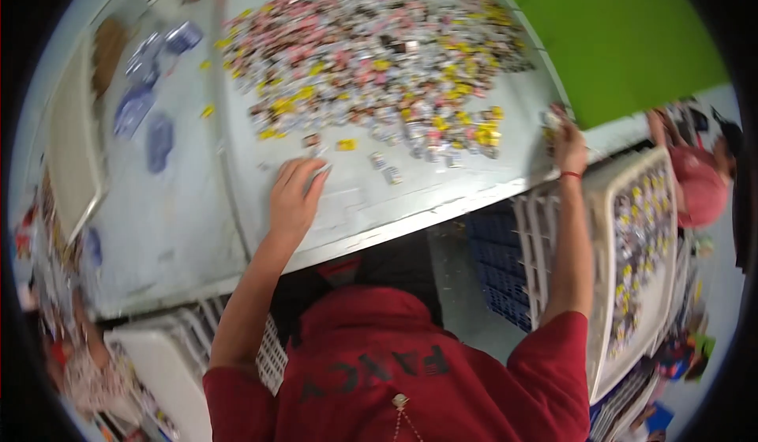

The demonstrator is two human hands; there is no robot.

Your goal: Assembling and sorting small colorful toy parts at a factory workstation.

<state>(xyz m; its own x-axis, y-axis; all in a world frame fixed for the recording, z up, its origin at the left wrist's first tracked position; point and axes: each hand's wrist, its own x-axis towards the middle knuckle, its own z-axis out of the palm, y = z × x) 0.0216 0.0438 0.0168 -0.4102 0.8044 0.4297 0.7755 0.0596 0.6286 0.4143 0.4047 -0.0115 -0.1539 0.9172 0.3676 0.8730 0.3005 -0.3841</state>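
A wide heap of small wrapped packets, in white, yellow, pink and brown, covers much of the pale table. At its near left edge, my left hand is low over the tabletop. Thumb and fingers come together at a small whitish packet, blurred at the fingertips. Close by lie a yellow packet and a brown one. Far to the right, my right hand, with a red band at the wrist, is closed around several small packets by the table's raised edge.
Bluish clear plastic bags lie on the left section, beside a tilted white tray. A white tray of packets stands right of my right forearm, near blue crates. A green surface adjoins the table. Other people are at both sides.
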